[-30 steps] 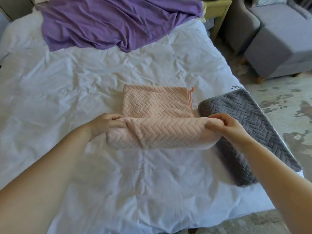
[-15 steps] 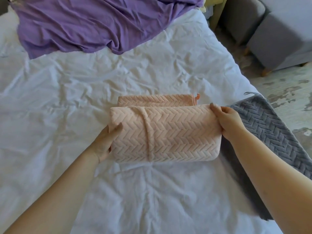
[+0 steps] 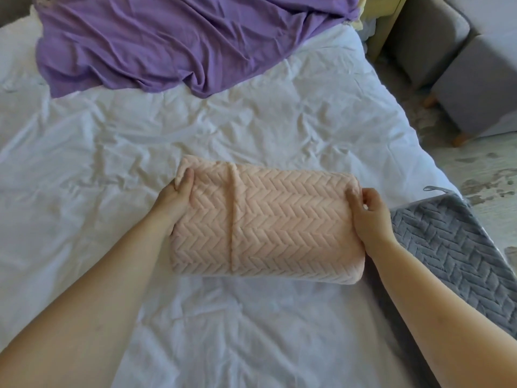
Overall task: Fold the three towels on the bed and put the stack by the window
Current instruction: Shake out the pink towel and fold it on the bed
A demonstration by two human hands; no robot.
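The peach-pink folded towel (image 3: 268, 219), thick w/ a raised herringbone texture, is lying approx. mid-bed on the wrinkled white bed sheet (image 3: 112, 141). Its long side is running left-right, and a narrow ridge is crossing it front-to-back nr the left third. The left hand (image 3: 174, 197) is gripping the towel's left end nr the far corner, w/ the thumb lying on top & the fingers wrapping round the edge, hidden by fabric. The right hand (image 3: 369, 217) is holding the right end at its far corner, thumb pressing on the top face, fingers curling at the edge. Both forearms are reaching in from the near side.

The grey herringbone towel (image 3: 453, 247) is lying flat along the bed's right edge, just beside the pink one. Whether they're touching can't be told, since the right wrist is covering that spot. A small hanging loop (image 3: 432, 189) is sticking out at its far corner.

A crumpled purple cloth (image 3: 181, 43) is spreading across the bed's far end, well apart from both towels. Grey upholstered seats (image 3: 481, 88) are standing on the floor beyond the right side.
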